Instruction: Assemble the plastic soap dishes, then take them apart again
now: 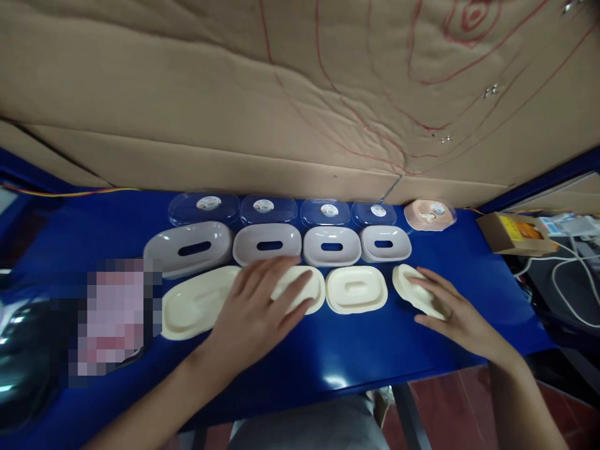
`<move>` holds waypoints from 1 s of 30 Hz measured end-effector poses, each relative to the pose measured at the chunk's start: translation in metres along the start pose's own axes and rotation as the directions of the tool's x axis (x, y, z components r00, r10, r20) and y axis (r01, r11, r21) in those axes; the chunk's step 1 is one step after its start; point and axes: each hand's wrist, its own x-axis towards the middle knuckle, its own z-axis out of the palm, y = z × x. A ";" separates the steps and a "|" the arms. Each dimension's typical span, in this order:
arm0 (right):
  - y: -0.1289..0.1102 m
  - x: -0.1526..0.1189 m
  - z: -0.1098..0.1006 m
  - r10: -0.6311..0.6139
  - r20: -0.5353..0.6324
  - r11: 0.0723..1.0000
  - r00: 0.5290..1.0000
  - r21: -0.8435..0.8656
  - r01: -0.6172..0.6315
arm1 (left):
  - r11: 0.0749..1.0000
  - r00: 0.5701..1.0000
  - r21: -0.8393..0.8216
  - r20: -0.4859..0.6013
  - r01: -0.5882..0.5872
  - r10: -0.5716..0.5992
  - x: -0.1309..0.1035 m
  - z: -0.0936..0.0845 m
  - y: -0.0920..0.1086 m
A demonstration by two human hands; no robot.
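My right hand (457, 312) grips a cream oval plastic tray (412, 286), which is tilted at the right end of the front row. Over the left part of that row, my left hand (257, 306) has its fingers spread and holds nothing. It partly covers one cream tray (197, 304) and another cream tray (313, 289); whether it touches them I cannot tell. Between the two hands a third cream tray (357, 290) lies flat. Behind them is a row of grey oval shells with slots (332, 255), then a row of clear lids with round stickers (315, 212).
A pink wavy-edged lid (417, 215) sits at the back right of the blue table (328, 356). An open cardboard box (509, 234) stands at the right, near white cables (557, 281). A blurred-out item (115, 312) lies left. Cardboard (187, 94) walls the back.
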 end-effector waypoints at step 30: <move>0.090 0.145 -0.079 -0.060 -0.360 0.969 0.931 -0.246 -0.033 | 0.942 0.983 0.284 -0.034 0.180 -0.178 -0.095 0.008 -0.010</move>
